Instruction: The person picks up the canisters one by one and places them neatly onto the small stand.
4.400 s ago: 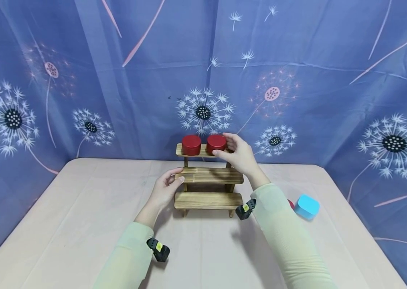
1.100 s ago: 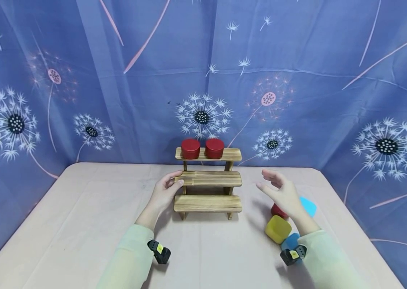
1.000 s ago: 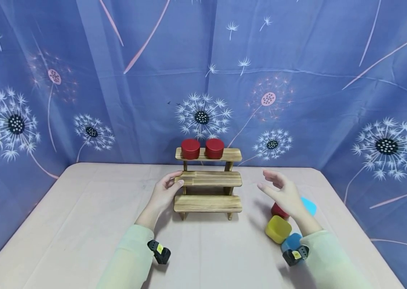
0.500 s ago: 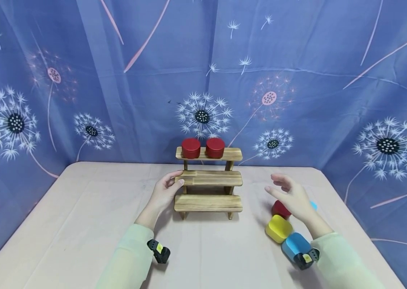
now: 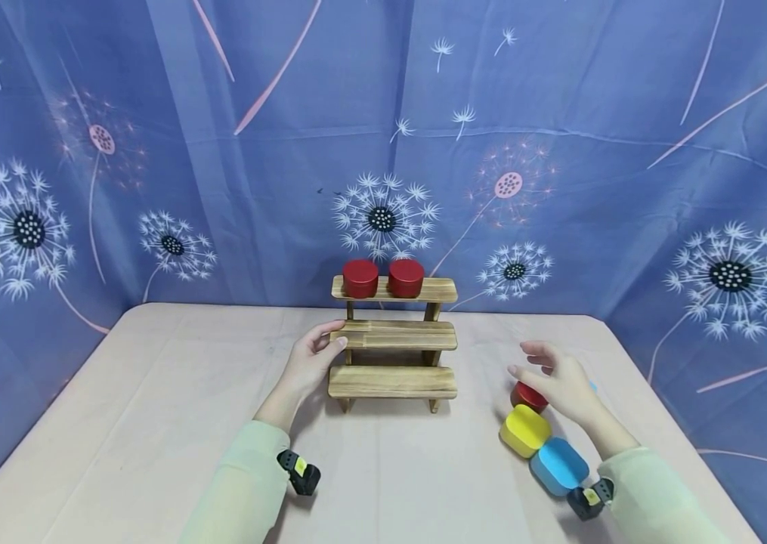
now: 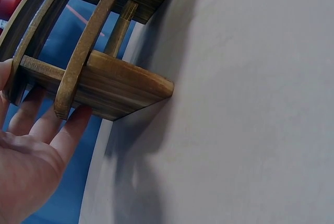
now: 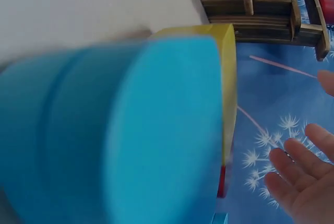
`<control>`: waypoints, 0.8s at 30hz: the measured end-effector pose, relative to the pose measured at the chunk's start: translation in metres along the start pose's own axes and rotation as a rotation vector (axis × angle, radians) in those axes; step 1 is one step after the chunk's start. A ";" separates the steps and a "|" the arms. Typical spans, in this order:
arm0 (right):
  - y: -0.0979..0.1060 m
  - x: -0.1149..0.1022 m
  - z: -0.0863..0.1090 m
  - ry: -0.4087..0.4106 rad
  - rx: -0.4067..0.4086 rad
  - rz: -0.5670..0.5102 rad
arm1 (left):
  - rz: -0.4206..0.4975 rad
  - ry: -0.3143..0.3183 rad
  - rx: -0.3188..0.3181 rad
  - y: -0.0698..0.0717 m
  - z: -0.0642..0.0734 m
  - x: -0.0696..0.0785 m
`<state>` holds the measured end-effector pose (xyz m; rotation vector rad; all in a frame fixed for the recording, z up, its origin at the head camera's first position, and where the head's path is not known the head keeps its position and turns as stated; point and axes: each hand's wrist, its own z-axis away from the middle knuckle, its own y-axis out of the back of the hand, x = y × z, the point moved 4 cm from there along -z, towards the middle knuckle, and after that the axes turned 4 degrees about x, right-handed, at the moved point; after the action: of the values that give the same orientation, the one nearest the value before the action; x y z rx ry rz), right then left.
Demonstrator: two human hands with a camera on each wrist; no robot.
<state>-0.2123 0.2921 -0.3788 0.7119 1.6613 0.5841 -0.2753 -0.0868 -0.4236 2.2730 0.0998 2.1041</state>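
Observation:
A three-tier wooden display stand [image 5: 393,383] is at the back of the table. My left hand [image 5: 310,361] grips the left end of its middle shelf; in the left wrist view the fingers [image 6: 75,130] reach round the shelf's edge. Two round red tins [image 5: 360,279] sit side by side on the top shelf, toward its left. My right hand [image 5: 565,384], holding nothing, hovers with loosely bent fingers over another red tin [image 5: 527,397] on the table and partly covers it. Nearer me lie a yellow tin [image 5: 525,431] and a blue tin [image 5: 560,467], close together.
Behind my right hand, a sliver of another light blue tin [image 5: 593,386] shows. A pale cloth [image 5: 172,423] covers the table, and a blue dandelion-print curtain [image 5: 274,189] encloses the back and sides. The blue tin fills much of the right wrist view.
My right hand has let go of the second red tin on the top shelf and moved right and down to the tins on the table. My left hand keeps its grip.

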 end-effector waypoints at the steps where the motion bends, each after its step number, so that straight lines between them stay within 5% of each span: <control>1: 0.000 0.002 0.001 -0.006 -0.006 0.017 | 0.000 0.003 -0.007 0.000 0.002 0.004; 6: 0.003 0.008 0.003 0.009 -0.034 0.102 | -0.010 -0.019 -0.017 0.001 0.003 0.008; 13: 0.004 0.013 0.006 0.038 -0.083 0.232 | 0.017 -0.153 -0.016 0.004 -0.002 -0.006; 24: 0.002 0.025 0.010 0.047 -0.130 0.311 | 0.003 0.010 -0.007 -0.001 0.000 0.000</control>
<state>-0.2056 0.3121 -0.3962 0.8734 1.5498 0.9273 -0.2757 -0.0862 -0.4240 2.2605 0.0902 2.1141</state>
